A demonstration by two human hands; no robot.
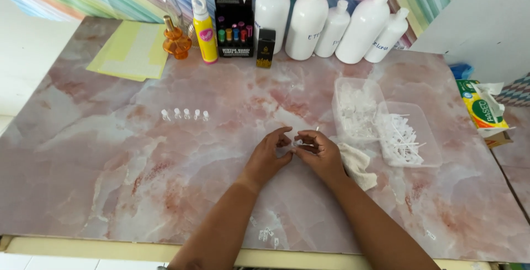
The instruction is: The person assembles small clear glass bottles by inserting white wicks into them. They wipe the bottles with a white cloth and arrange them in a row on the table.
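Hands (295,151) pinch small clear vial (298,143), near plastic trays (356,110), well inside table edge (110,245).

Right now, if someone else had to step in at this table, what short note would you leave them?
Left hand and right hand meet at mid-table, fingers pinching one tiny clear vial between them.
Five small clear vials stand in a row to the left, apart from the hands.
Two clear tubs of white plastic parts sit to the right, a white cloth beside the right wrist.
White bottles line the back edge.
Whether the held vial is finished cannot be told.
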